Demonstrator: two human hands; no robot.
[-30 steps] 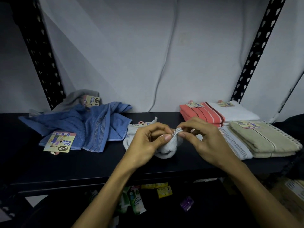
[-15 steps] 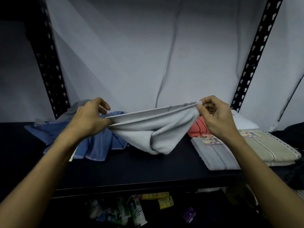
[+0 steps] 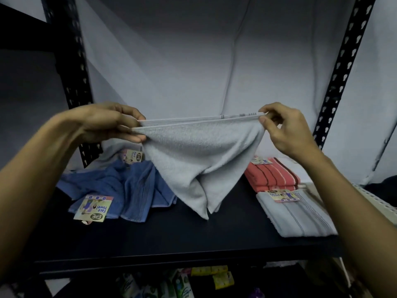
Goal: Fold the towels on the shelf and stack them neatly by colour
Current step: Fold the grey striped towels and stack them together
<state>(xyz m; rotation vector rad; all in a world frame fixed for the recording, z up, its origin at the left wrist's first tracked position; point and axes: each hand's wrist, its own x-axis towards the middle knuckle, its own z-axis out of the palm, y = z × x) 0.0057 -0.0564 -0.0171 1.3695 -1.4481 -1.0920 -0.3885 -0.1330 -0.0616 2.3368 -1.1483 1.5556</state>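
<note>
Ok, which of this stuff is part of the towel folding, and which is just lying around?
Part of the job: grey towel pinched between left hand and right hand; crumpled blue towel; folded coral towel; folded grey towel.
Lying about: packets below the shelf.

A bare strip of dark shelf (image 3: 193,239) is seen along the front edge, between the crumpled blue towel (image 3: 129,190) on the left and the folded grey towel (image 3: 300,214) on the right. The middle is blocked by a pale grey towel (image 3: 199,160), held stretched above the shelf with its lowest corner hanging close to the surface. Behind the folded grey towel, a folded red striped towel (image 3: 272,175) fills the right rear. Black uprights (image 3: 71,82) bound both sides.
</note>
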